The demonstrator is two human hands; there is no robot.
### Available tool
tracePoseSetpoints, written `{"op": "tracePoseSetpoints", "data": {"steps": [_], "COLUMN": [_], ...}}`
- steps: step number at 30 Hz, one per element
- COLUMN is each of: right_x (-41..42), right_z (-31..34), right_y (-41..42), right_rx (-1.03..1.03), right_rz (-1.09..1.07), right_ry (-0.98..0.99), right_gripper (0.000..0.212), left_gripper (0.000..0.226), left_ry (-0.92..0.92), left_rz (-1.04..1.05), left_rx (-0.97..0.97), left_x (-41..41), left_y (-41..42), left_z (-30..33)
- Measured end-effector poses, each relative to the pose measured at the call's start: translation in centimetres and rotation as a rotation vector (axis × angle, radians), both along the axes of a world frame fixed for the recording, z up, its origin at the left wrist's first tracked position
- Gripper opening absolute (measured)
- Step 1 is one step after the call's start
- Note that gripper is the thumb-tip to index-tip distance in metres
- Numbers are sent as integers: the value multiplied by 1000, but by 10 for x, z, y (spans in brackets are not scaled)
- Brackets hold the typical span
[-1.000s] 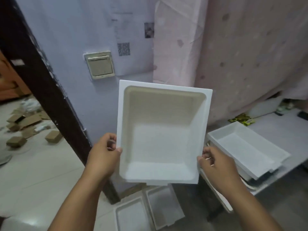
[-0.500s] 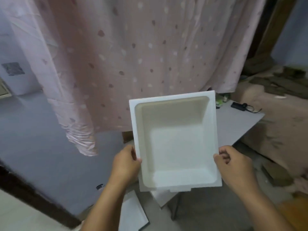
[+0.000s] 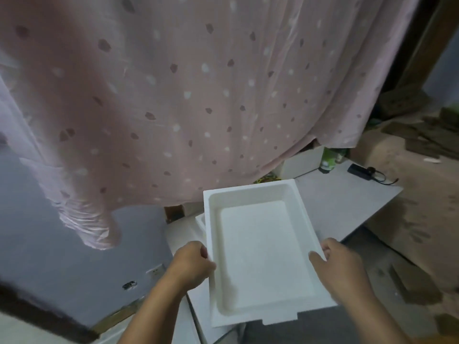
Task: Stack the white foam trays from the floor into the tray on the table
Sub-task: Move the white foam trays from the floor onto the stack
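Note:
I hold a white foam tray (image 3: 258, 254) level over the near end of the grey table (image 3: 340, 202), its hollow side up. My left hand (image 3: 192, 265) grips its left rim, thumb over the edge. My right hand (image 3: 335, 266) grips the right rim the same way. Under the held tray, a corner of the white tray on the table (image 3: 200, 223) peeks out at the left; the rest of it is hidden.
A pink dotted curtain (image 3: 186, 95) hangs behind the table. At the table's far end lie a white box (image 3: 301, 161), a green item (image 3: 331, 157) and a black device with a cable (image 3: 360, 170). Brown cardboard (image 3: 422, 194) fills the right. Floor shows at the lower left.
The tray has come down from an upright tilt to lie nearly flat, lower over the table. My view has swung right and downward, both hands keeping their grip.

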State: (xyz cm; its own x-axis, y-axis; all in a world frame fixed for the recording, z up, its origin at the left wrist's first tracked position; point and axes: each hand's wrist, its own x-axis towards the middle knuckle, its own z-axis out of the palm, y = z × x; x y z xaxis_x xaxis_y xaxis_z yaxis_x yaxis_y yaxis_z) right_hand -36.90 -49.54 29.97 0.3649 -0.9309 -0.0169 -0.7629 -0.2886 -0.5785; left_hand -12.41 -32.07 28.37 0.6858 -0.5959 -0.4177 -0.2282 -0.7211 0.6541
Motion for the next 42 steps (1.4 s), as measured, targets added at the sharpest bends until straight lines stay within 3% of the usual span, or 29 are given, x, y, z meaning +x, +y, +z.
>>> {"op": "tracePoseSetpoints", "data": {"steps": [5, 15, 18, 24, 27, 33, 42], "right_x": [48, 107, 122, 136, 136, 139, 135], "right_z": [8, -18, -38, -78, -93, -107, -121], "right_y": [-56, -135, -159, -198, -212, -220, -232], "right_rx": [1, 34, 55, 108, 123, 134, 134], "right_rz": [60, 112, 205, 379, 455, 560, 617], "right_ry": [-42, 30, 59, 192, 228, 190, 224], "right_gripper": [8, 21, 35, 39, 38, 30, 30], "left_gripper": [10, 10, 13, 11, 12, 17, 34], "left_ry": [-16, 51, 48, 51, 53, -77, -134], "left_rz": [48, 120, 209, 324, 375, 534, 609], "left_rx": [-96, -52, 15, 182, 262, 239, 270], "left_x": [38, 52, 50, 38, 27, 12, 2], "left_y": [-45, -89, -101, -109, -113, -118, -119], "left_z": [-4, -27, -40, -64, -80, -95, -106]}}
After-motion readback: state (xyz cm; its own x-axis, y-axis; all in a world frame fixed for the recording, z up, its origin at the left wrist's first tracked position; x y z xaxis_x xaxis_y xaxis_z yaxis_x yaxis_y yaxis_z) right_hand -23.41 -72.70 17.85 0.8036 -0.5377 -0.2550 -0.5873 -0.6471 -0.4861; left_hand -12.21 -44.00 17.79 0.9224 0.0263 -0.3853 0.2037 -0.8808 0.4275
